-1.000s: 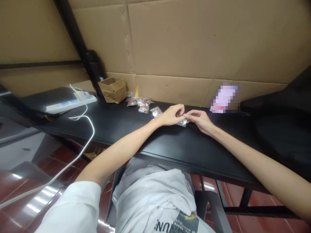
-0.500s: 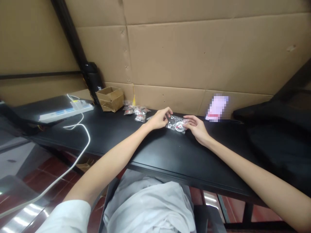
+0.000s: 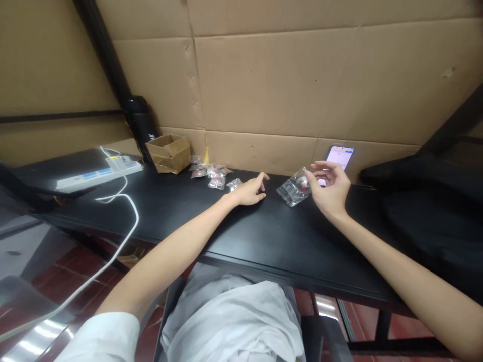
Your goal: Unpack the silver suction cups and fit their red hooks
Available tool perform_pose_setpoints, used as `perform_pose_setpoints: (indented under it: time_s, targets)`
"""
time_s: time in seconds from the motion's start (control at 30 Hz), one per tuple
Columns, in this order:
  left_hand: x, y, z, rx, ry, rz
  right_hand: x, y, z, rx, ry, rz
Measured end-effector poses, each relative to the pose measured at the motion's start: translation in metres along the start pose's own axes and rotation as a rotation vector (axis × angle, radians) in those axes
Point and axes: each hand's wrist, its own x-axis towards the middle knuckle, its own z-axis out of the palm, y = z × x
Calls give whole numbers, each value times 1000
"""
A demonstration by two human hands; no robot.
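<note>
My right hand (image 3: 330,186) pinches a corner of a clear plastic bag (image 3: 293,187) with a round silver and red item inside, and the bag is raised slightly above the black table (image 3: 302,241). My left hand (image 3: 247,192) rests palm-down on the tabletop, holding nothing, with loosely parted fingers. Closest to it is a small plastic packet (image 3: 234,184). Just beyond lies a cluster of similar packets (image 3: 208,174) with red and silver contents.
A smartphone (image 3: 339,158) leans against the cardboard-covered wall behind the table. At the left stand a small open cardboard box (image 3: 168,154) and a white power strip (image 3: 100,176), whose white cable (image 3: 128,216) hangs over the table edge. Black fabric (image 3: 426,216) fills the right.
My hands have parted. My right hand has carried the bag to the right and lifted it, while my left hand has let go and moved left. The view has shifted slightly.
</note>
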Motion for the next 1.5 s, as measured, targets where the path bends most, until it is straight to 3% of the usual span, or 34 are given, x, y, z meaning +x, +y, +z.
perform_pose_setpoints:
  time_s: [0.23, 0.4, 0.47, 0.53, 0.67, 0.7, 0.77, 0.93, 1.13, 1.27, 1.4, 1.5]
  targets:
    - [-1, 3, -6, 33, -50, 2, 10, -7, -11, -80, 40, -175]
    - [0, 5, -6, 90, -73, 25, 17, -5, -18, -215, 155, -460]
    - [1, 6, -6, 92, -95, 18, 15, -7, -17, -230, 127, -559]
    - [1, 7, -6, 81, -111, 7, 7, -9, -12, -208, -44, -586]
    - [1, 7, -8, 52, -121, -4, -16, -7, 4, -175, -794, -470]
    - [1, 7, -8, 45, -125, -10, -21, -5, 8, -188, -914, -436]
    - [1, 7, -8, 39, -131, -24, -28, -1, 11, -211, -1022, -393]
    - [0, 5, -6, 54, -130, -26, -27, 4, 8, -216, -1063, -332]
    - [-5, 13, -4, 117, -14, 89, -25, 2, 6, -290, -1035, -378]
    - [-4, 20, -5, 173, -109, 136, -29, 3, 6, -278, -1019, -388]
    - [-2, 21, -10, 303, -115, -1, -34, 0, 9, -230, -1019, -365]
    - [-4, 16, -20, 542, -26, -287, -37, -4, 11, -207, -1034, -371]
